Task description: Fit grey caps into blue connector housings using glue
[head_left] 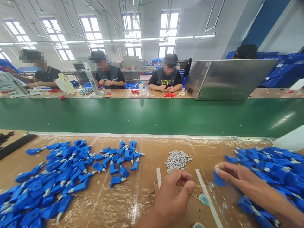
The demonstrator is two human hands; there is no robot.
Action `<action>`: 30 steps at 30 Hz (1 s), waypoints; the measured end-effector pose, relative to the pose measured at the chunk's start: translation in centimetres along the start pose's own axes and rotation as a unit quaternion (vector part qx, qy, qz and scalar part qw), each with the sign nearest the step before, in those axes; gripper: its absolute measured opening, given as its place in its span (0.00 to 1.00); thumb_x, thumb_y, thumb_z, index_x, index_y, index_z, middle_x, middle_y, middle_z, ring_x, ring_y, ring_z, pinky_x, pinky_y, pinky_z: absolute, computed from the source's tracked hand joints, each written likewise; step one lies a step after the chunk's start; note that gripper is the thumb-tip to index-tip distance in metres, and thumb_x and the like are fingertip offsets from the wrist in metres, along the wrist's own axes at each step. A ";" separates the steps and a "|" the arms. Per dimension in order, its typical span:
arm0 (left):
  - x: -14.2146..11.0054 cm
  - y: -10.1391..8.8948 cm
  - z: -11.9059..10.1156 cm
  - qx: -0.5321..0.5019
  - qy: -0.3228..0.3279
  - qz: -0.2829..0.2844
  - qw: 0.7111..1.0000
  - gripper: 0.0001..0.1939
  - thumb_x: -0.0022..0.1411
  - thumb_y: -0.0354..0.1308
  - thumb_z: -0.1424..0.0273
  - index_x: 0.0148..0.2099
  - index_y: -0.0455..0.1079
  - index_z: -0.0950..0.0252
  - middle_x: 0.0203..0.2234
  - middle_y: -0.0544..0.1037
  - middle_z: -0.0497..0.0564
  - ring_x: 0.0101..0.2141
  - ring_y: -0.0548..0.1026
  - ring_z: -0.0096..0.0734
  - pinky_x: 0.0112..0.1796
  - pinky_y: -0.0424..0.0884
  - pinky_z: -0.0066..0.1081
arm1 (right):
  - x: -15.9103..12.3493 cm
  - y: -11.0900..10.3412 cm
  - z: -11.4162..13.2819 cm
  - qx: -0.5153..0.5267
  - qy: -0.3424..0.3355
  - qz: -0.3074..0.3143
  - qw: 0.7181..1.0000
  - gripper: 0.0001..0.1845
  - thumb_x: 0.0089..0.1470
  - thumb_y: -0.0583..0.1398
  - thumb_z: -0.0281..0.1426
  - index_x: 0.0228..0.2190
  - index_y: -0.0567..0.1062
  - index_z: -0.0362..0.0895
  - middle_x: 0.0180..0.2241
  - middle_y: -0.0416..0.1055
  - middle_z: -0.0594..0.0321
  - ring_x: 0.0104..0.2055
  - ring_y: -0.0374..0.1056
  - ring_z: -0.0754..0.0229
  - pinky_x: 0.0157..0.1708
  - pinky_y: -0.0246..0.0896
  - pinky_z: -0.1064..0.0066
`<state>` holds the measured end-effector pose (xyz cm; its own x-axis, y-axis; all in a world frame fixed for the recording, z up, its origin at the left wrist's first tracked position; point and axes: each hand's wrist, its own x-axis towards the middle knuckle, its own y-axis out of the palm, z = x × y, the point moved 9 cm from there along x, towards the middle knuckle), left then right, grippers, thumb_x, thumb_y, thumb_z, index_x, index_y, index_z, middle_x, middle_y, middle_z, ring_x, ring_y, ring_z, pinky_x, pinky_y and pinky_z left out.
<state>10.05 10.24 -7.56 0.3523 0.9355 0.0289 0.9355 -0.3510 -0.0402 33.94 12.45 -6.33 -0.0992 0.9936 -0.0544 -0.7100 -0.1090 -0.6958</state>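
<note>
My left hand (174,190) rests on the brown table near the front edge, fingers curled into a loose fist just below a small pile of white-grey pellets (177,160); what it holds, if anything, is hidden. My right hand (234,175) reaches from the right and pinches a blue plastic piece (218,180) at the left edge of the right-hand heap of blue parts (268,167). Another large spread of blue plastic parts (61,177) covers the table on the left.
Two white strips (159,177) lie between my hands. A green conveyor belt (152,115) runs across behind the table. Beyond it, three people sit at a far bench with red parts (169,94). A metal hood (228,79) stands at the right.
</note>
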 end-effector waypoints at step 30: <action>0.1 0.3 6.0 -0.448 -0.232 0.006 0.863 0.15 0.58 0.75 0.67 0.42 0.80 0.73 0.29 0.76 0.51 0.25 0.76 0.21 0.22 0.67 0.14 | -7.8 10.4 2.6 0.161 0.019 0.151 0.975 0.24 0.61 0.65 0.53 0.27 0.80 0.47 0.26 0.73 0.64 0.29 0.65 0.58 0.29 0.60 0.69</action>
<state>10.17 10.51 -13.59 0.5071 0.7742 -0.3788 0.6515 -0.0566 0.7565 25.54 3.45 -11.27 -0.3161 0.9142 -0.2537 -0.8355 -0.3949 -0.3822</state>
